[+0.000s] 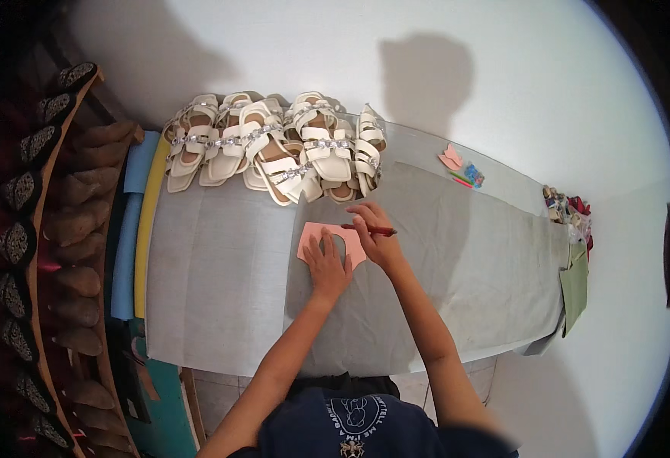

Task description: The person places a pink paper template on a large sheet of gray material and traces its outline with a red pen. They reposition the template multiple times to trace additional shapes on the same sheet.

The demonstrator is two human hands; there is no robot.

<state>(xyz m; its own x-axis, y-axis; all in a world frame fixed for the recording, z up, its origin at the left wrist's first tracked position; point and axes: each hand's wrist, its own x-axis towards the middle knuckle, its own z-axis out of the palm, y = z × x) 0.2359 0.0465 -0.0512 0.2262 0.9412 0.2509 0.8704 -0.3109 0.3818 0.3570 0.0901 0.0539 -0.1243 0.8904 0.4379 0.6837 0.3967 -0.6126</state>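
Note:
My left hand (328,269) lies with its fingers spread on a flat pink pattern piece (310,232), which has a curved cut-out on its inner side. Under the piece is a wide sheet of grey material (442,298) spread over the table. Just right of the piece, my right hand (377,238) grips a dark red pen (385,230). The pen's tip points left, over the upper edge of the pink piece. Whether the tip touches anything is too small to tell.
White strappy sandals (327,145) with shiny stones are heaped along the table's back edge. Small pink pieces (450,157) and coloured pens (463,180) lie at the back right. Green material (576,286) hangs off the right end. Racks of shoe lasts (79,221) stand left, beside blue rolls (130,244).

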